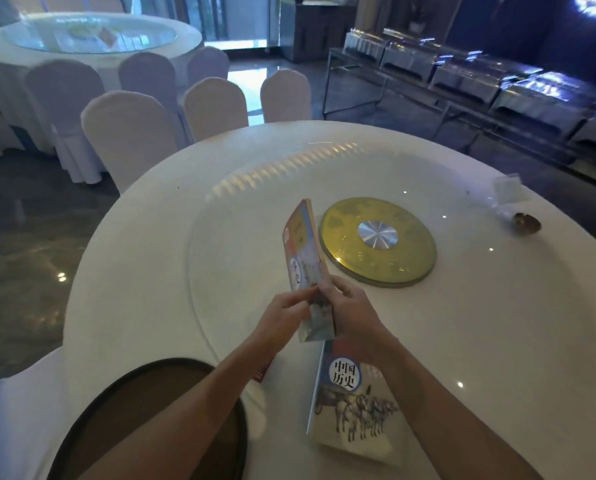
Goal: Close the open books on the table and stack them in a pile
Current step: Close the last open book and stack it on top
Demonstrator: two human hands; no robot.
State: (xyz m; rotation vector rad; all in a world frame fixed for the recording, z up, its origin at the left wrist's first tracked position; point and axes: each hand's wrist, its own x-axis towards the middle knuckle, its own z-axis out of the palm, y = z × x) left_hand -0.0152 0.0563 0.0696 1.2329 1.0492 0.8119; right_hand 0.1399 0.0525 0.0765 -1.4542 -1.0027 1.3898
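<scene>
I hold a closed, colourful textbook point(305, 258) tilted on edge above the round white table point(144, 265). My left hand point(286, 315) pinches its near left side and my right hand point(350, 313) grips its near right side. A second closed textbook point(350, 407), with a horse-and-chariot cover, lies flat on the table under my right forearm. Part of a red book point(260, 372) peeks out beneath my left forearm; most of it is hidden.
A gold disc with a silver hub point(379, 242) sits at the centre of the glass turntable. A dark round tray point(158, 417) lies at the near edge. A small brown object point(527, 223) and clear stand point(506, 188) sit at far right. Covered chairs point(130, 136) stand behind.
</scene>
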